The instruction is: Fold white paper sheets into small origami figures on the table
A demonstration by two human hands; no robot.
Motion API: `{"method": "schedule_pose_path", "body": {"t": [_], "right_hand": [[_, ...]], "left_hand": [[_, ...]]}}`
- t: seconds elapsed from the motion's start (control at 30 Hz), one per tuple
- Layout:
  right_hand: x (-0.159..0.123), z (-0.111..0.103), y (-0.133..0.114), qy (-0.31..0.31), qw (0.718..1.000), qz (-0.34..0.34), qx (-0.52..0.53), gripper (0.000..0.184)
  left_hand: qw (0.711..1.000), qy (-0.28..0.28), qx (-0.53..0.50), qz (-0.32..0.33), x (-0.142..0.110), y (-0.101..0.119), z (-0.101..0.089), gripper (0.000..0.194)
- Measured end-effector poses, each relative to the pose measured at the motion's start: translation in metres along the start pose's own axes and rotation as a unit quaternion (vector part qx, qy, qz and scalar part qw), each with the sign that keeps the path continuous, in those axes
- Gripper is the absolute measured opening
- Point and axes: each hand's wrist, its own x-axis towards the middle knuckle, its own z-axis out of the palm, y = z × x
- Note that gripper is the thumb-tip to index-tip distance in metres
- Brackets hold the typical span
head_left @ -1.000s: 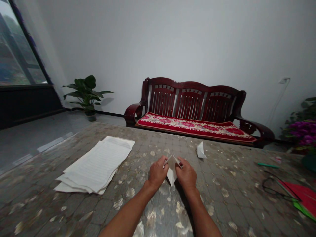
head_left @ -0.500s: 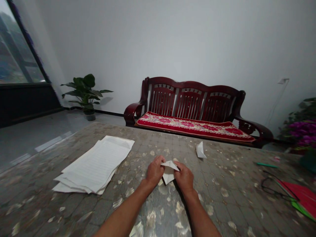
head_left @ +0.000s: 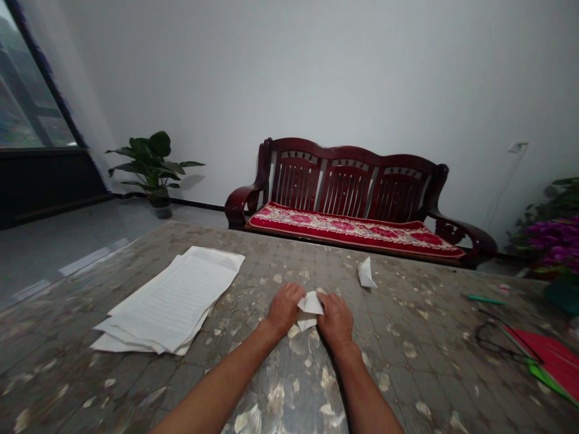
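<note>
Between my two hands is a small piece of folded white paper [head_left: 310, 303], just above the patterned table. My left hand [head_left: 286, 308] pinches its left side, and my right hand [head_left: 335, 318] grips the right side. The fingertips partly cover the paper's edges. One flap faces up, and a second white part shows below it. Farther back and to the right, a folded paper piece [head_left: 366, 273] with a pointed top stands on the table. On the left lies a stack of white lined sheets [head_left: 174, 301], loosely fanned at its near end.
The table [head_left: 398, 374] has a grey cover with a shell pattern. Toward its right side lie black-framed glasses [head_left: 493, 343], a green pen [head_left: 485, 299] and a red booklet [head_left: 549, 361]. Behind stands a dark wooden bench [head_left: 346, 193]. A potted plant [head_left: 156, 166] is at the back left.
The folded paper has tipped in my hands: its upper part was a narrow raised edge and now lies as a broader flap. Both hands still hold it. The view has shifted slightly.
</note>
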Motion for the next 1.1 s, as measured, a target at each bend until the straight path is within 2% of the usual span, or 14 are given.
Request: {"method": "schedule_pose_path", "body": {"t": [0.23,0.33,0.63,0.77,0.97,1.1], "right_hand": [[-0.004,0.0,0.008,-0.006,0.999,-0.019,-0.042,0.043],[-0.006,-0.002,0.008,-0.011,0.998,-0.029,-0.052,0.046],[0.002,-0.002,0.005,-0.018,0.998,-0.048,-0.036,0.046],[0.003,-0.004,0.007,0.006,0.997,-0.073,-0.024,0.043],[0.008,-0.009,0.013,-0.028,0.992,-0.106,-0.06,0.03],[0.007,-0.003,0.018,-0.021,0.992,-0.098,-0.077,0.029]], "left_hand": [[0.995,-0.04,-0.016,0.091,-0.006,-0.014,0.002,0.024],[0.993,-0.044,-0.002,0.109,-0.007,-0.015,0.004,0.02],[0.987,-0.058,0.09,0.116,0.013,-0.008,0.003,0.014],[0.99,-0.053,0.065,0.11,0.014,-0.008,0.001,0.014],[0.992,-0.061,0.052,0.096,0.013,-0.008,0.003,0.016],[0.993,-0.056,0.019,0.099,0.006,-0.013,0.005,0.019]]}}
